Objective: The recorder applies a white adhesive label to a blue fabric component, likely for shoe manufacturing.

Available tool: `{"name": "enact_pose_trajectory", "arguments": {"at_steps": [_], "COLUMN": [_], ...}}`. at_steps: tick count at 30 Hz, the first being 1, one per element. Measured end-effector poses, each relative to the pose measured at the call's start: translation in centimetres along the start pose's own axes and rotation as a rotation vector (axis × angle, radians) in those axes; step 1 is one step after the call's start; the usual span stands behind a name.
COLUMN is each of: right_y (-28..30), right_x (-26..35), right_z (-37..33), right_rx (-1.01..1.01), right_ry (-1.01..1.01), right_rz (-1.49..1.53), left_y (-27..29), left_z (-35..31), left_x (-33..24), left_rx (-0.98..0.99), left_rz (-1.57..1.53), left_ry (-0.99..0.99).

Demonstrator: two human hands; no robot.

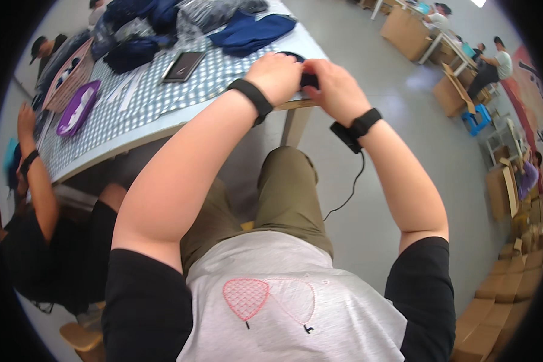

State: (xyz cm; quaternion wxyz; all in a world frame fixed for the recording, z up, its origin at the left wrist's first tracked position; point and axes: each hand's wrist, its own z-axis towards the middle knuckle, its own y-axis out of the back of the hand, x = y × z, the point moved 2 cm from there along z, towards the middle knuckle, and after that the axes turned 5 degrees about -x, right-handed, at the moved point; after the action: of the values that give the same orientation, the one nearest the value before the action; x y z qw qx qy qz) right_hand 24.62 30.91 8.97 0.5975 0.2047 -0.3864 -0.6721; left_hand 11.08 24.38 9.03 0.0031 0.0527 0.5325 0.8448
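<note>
Both hands meet over the table's corner. My left hand (276, 77) has its fingers curled at the edge of a small dark item (309, 81), perhaps cloth. My right hand (336, 89) pinches that item from the other side with thumb and fingers. Much of it is hidden by the hands, so its kind is unclear. Just beyond them lies a dark blue folded garment (253, 33) on the checked tablecloth (157, 96). A black phone-like flat object (183, 66) rests further left.
A purple tray (78, 110) and a pink basket (70, 75) stand on the left, near a co-worker's arm (37, 175). Plastic-wrapped dark clothes (214, 15) are heaped at the back. White strips (131, 90) lie on the cloth. A cable (356, 184) hangs from my right wrist device.
</note>
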Motion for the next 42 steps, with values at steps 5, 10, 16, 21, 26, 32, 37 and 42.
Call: {"name": "enact_pose_trajectory", "arguments": {"at_steps": [5, 10, 16, 21, 26, 32, 37, 42], "right_y": [-0.5, -0.6, -0.2, -0.2, 0.3, 0.4, 1.0, 1.9], "right_x": [0.0, -0.8, -0.8, -1.3, -0.7, -0.8, -1.6, -2.4], "right_z": [0.2, 0.2, 0.9, 0.7, 1.9, 1.9, 1.3, 0.7], "right_rx": [0.007, 0.080, 0.174, 0.204, 0.356, 0.429, 0.406, 0.439], "right_ry": [0.037, 0.019, 0.057, 0.066, 0.030, 0.010, 0.003, -0.045], "right_rz": [-0.032, -0.082, -0.118, -0.168, -0.232, -0.233, -0.223, -0.200], "left_y": [0.6, 1.3, 1.6, 1.7, 0.8, 0.7, 0.4, -0.4], "left_z": [-0.5, 0.2, 0.9, 0.6, -0.2, -1.2, -0.5, 0.1], "left_x": [0.4, -0.5, -0.7, -1.7, -0.8, -1.1, -1.8, -2.9], "left_rx": [0.019, 0.106, 0.233, 0.204, 0.048, 0.029, 0.027, 0.021], "left_rz": [-0.051, -0.054, -0.032, 0.052, 0.008, -0.004, -0.035, -0.034], "left_ry": [0.027, 0.108, 0.217, 0.192, 0.126, 0.103, 0.082, 0.064]}}
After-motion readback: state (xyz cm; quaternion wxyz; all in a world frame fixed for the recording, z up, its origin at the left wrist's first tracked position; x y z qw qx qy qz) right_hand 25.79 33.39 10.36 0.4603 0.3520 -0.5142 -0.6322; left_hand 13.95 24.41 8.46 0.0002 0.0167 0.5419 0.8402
